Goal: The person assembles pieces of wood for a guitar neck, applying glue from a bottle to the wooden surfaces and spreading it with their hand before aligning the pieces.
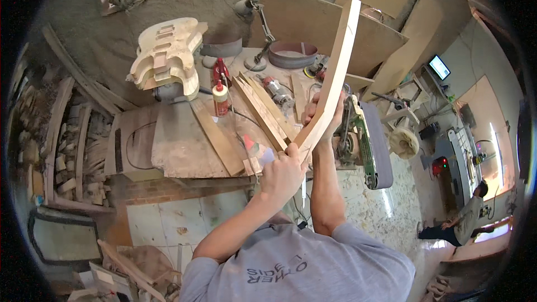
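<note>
A long pale wooden bar (334, 75), bent in outline like a guitar neck blank, slants up and away over the workbench. My left hand (281, 176) is closed around its lower, near end. Farther up, my right hand (324, 116) grips the same bar from the right side, its fingers partly hidden behind the wood. Just beyond my left hand lie several wooden strips (260, 113) on the workbench (173, 142). A power tool with a red and silver body (278, 93) rests beside them. To the right of my right hand stands a belt sander (376, 145) with a grey belt.
Stacked pale guitar bodies (165, 50) stand at the bench's left end. A glue bottle (221, 100), a desk lamp (263, 28) and a round sanding belt (292, 56) are on the bench. Wood scraps (67, 162) fill a left rack. A person (467, 221) stands far right near a machine (456, 159).
</note>
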Demonstrator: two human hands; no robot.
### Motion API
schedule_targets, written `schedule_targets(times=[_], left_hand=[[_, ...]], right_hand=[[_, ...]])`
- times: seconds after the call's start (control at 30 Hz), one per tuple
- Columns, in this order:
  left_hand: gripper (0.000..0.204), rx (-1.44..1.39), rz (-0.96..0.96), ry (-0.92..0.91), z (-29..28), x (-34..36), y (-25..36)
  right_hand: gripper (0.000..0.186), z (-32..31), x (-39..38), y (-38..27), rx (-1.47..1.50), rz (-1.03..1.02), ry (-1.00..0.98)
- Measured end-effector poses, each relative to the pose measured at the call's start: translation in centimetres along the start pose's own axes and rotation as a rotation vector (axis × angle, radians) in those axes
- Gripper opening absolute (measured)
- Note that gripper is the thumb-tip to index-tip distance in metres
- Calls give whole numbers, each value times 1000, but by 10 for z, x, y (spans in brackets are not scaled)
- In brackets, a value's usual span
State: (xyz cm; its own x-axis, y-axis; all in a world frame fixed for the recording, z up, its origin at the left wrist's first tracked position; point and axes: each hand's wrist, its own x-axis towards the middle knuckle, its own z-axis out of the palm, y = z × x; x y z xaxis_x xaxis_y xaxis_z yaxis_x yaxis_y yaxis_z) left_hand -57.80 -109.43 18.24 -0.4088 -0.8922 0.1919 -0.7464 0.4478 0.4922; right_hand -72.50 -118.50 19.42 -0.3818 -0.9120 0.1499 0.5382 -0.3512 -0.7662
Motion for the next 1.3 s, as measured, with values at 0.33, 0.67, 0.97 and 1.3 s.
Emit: schedule_targets(times=[0.33,0.67,0.97,1.3], left_hand=[[70,-369,119,205,16,71,-6],[67,-544,-62,-146,8,126,6],[67,-560,-16,41,11,139,14],[67,-102,-108,190,28,132,-9]], right_hand=[[53,-65,70,27,654,-57,-763],[95,-68,111,-3,462,-138,-764],[101,-54,117,-22,171,-142,-599],[98,-29,83,-1,192,14,-111]])
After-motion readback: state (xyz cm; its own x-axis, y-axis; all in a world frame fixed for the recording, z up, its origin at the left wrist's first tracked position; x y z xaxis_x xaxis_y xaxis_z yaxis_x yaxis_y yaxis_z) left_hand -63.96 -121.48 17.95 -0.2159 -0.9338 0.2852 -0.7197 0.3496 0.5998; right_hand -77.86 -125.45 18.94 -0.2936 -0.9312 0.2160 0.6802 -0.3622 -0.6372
